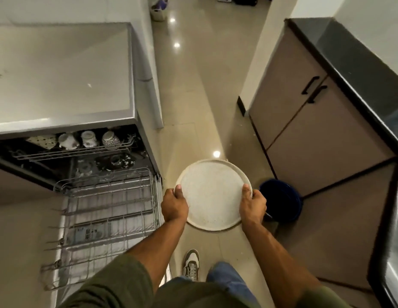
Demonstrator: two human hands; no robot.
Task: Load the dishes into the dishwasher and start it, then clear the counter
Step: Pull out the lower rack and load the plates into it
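On your left the dishwasher stands open, its lower rack pulled out, mugs in the upper rack. You hold the plate level above the floor, just right of that rack: your left hand and right hand grip opposite rims, thumbs on top. No writing is readable anywhere.

Open floor aisle at my twelve o'clock, pulled-out lower rack at nine with bare tines, cups filling the upper rack, blue bucket at three, cabinet hemming my right.
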